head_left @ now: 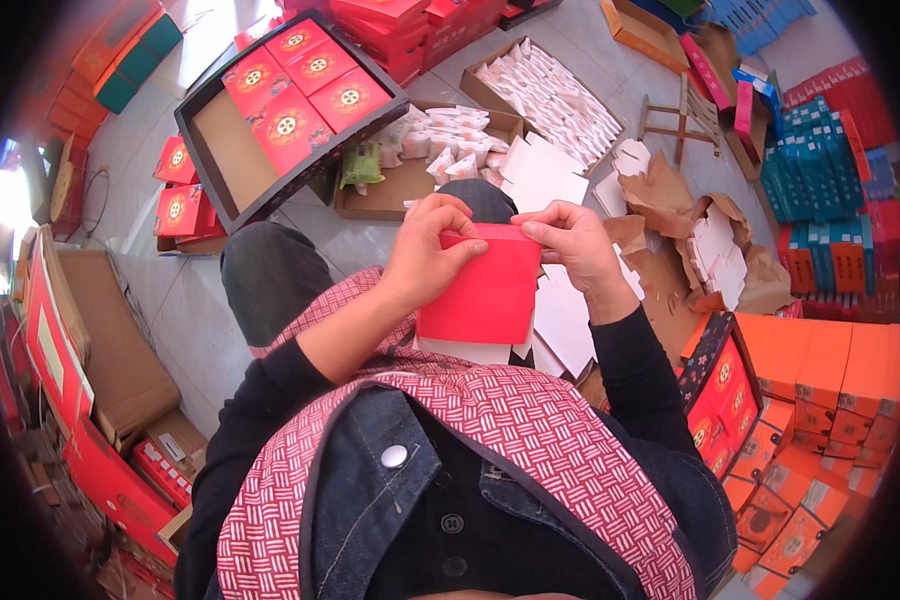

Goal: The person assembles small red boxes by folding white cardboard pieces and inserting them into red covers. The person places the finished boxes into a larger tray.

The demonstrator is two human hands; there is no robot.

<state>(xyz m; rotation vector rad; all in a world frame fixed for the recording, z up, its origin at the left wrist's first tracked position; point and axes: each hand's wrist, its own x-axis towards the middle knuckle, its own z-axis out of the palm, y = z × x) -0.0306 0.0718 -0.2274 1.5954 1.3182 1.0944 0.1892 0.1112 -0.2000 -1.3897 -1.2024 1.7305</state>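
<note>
A red folding carton (482, 292) with a white inside edge showing is held up above my lap. My left hand (428, 250) pinches its upper left edge between thumb and fingers. At the upper right corner, my right hand (573, 243) grips the same carton with thumb and forefinger. White flat card pieces (562, 320) lie beneath and to the right of it, partly covered by the carton and my hand. Just beyond my hands stands a cardboard box (390, 185) of small wrapped packets (457, 140).
A black-rimmed tray (208, 175) of red boxes (288, 128) sits at the far left. Another carton of white packets (550, 95) lies far ahead. Crumpled brown paper (660, 195) and a small wooden stool (682, 115) are on the right, near stacked orange boxes (820, 365).
</note>
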